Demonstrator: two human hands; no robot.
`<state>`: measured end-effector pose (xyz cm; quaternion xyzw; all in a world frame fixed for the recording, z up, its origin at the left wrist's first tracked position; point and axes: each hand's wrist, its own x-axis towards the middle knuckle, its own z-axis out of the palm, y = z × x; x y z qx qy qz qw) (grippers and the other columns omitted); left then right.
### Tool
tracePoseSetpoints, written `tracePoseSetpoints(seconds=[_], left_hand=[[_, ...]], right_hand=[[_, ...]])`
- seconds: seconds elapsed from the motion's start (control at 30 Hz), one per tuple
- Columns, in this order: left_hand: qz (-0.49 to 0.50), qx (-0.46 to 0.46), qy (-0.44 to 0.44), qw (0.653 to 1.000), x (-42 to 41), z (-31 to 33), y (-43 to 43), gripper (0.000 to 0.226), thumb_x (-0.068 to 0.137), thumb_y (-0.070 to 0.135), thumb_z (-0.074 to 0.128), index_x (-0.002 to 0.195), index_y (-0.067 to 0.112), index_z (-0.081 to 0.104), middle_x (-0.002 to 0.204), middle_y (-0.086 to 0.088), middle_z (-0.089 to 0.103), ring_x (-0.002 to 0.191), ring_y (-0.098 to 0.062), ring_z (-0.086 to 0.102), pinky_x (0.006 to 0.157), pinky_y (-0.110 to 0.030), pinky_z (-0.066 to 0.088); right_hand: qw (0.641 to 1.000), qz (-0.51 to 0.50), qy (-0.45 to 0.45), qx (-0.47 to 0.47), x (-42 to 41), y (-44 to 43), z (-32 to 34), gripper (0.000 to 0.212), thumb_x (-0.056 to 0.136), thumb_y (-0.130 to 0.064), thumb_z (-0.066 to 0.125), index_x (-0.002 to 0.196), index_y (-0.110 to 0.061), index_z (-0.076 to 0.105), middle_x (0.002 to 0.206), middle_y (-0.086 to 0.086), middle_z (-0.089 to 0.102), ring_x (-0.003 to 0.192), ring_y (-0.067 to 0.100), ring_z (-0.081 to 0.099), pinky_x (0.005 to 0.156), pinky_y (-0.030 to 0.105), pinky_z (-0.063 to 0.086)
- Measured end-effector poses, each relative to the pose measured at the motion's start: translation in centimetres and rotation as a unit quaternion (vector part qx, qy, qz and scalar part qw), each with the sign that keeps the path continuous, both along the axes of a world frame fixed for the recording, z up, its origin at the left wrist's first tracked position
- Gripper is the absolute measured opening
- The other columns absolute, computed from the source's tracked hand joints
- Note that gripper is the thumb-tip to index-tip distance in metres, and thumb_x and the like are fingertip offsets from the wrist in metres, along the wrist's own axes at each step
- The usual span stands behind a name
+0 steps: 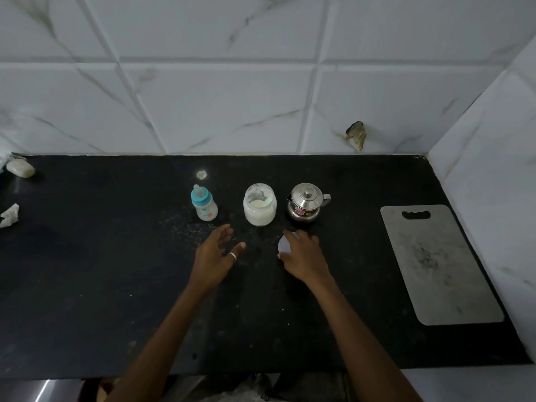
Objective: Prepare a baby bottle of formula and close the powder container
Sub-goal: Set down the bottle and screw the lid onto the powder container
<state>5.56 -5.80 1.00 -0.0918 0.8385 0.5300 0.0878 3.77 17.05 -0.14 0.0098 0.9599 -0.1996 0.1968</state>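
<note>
The black speckled stone surface (116, 285) carried everything, with a grey rectangular cutting board (441, 271) lying well apart at the right. The left hand (216, 256) hovered with its fingers spread and held nothing, just in front of the gap between bottle and jar. The right hand (304, 256) curled over a white round lid (283, 245) lying on the surface, gripping its edge. Behind them, the clear glass jar of white powder (259, 208) stood uncovered beside a small lidded steel pot (304, 203). The small baby bottle with blue collar and teat (204, 204) stood capped, so the mixing looked done; closing the jar remained.
</note>
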Motion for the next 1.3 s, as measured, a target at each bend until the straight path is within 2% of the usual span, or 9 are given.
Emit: tracePoseSetpoints(seconds=[0.37,0.43,0.53,0.57,0.67,0.87,1.0,1.13,1.3], left_hand=[[-0.028,-0.015,0.042,0.999,-3.6,-0.9,1.2,0.081,0.086,0.031,0.083,0.154,0.020,0.042,0.156,0.001,0.050,0.139,-0.012,0.048,0.106,-0.029,0.047],[-0.031,-0.017,0.064,0.997,-4.7,-1.1,1.9,0.081,0.081,0.032,0.087,0.149,0.034,0.043,0.150,0.016,0.049,0.135,-0.001,0.047,0.108,-0.028,0.045],[-0.052,-0.009,0.101,0.994,-6.2,-0.6,2.8,0.083,0.071,0.034,0.092,0.126,0.067,0.039,0.128,0.051,0.044,0.118,0.026,0.045,0.092,-0.001,0.040],[-0.057,0.005,0.106,0.993,-6.7,-0.6,3.1,0.079,0.067,0.036,0.092,0.125,0.063,0.044,0.126,0.050,0.047,0.117,0.025,0.047,0.090,-0.001,0.041],[-0.062,0.047,0.105,0.991,-8.7,-1.3,3.8,0.089,0.061,0.036,0.096,0.136,0.051,0.049,0.134,0.024,0.060,0.124,0.001,0.060,0.100,-0.023,0.052],[-0.031,0.069,0.098,0.992,-10.0,-3.0,4.9,0.095,0.061,0.040,0.097,0.141,0.052,0.047,0.136,0.027,0.061,0.126,0.006,0.058,0.102,-0.023,0.050],[-0.007,0.071,0.097,0.993,-9.9,-3.2,4.9,0.086,0.061,0.043,0.094,0.121,0.078,0.042,0.123,0.053,0.053,0.114,0.029,0.050,0.086,0.004,0.042],[0.019,0.073,0.068,0.995,-9.9,-4.2,4.8,0.092,0.061,0.039,0.099,0.131,0.055,0.042,0.120,0.041,0.054,0.110,0.033,0.047,0.082,0.005,0.040],[0.025,0.077,0.034,0.996,-10.3,-5.3,5.0,0.100,0.062,0.037,0.098,0.145,0.036,0.043,0.134,0.022,0.052,0.121,0.005,0.052,0.099,-0.015,0.041]], right_hand=[[0.984,0.039,0.133,-0.114,-5.9,-1.6,8.9,0.071,0.092,-0.030,0.073,0.154,-0.026,0.040,0.160,0.005,0.034,0.143,0.031,0.035,0.113,0.044,0.035],[0.983,0.072,0.129,-0.107,-7.4,-2.1,9.9,0.073,0.091,-0.028,0.074,0.155,-0.029,0.039,0.161,0.002,0.033,0.143,0.030,0.033,0.112,0.042,0.035],[0.981,0.123,0.112,-0.094,-9.3,-2.6,10.9,0.076,0.089,-0.021,0.076,0.155,-0.029,0.038,0.161,0.000,0.032,0.144,0.029,0.031,0.112,0.041,0.036],[0.980,0.143,0.103,-0.088,-9.8,-2.6,11.1,0.077,0.089,-0.018,0.077,0.155,-0.029,0.038,0.161,0.000,0.031,0.144,0.029,0.031,0.113,0.041,0.036],[0.976,0.200,0.067,-0.063,-11.4,-2.6,11.4,0.078,0.088,-0.013,0.076,0.155,-0.026,0.039,0.161,-0.002,0.031,0.142,0.027,0.035,0.113,0.041,0.039],[0.965,0.258,0.039,-0.029,-13.7,-2.3,11.1,0.076,0.087,-0.009,0.075,0.153,-0.027,0.042,0.157,-0.005,0.037,0.138,0.020,0.042,0.104,0.027,0.035],[0.950,0.309,0.030,0.002,-14.5,-2.8,10.3,0.078,0.086,-0.002,0.072,0.154,-0.026,0.042,0.160,-0.002,0.035,0.139,0.023,0.040,0.103,0.026,0.032],[0.938,0.346,0.019,0.019,-15.0,-3.3,10.0,0.079,0.085,0.001,0.071,0.154,-0.026,0.042,0.162,-0.001,0.034,0.142,0.023,0.036,0.110,0.033,0.035],[0.929,0.369,0.004,0.029,-15.5,-4.0,9.4,0.077,0.084,-0.002,0.072,0.152,-0.026,0.044,0.160,0.000,0.037,0.141,0.025,0.038,0.112,0.038,0.038]])
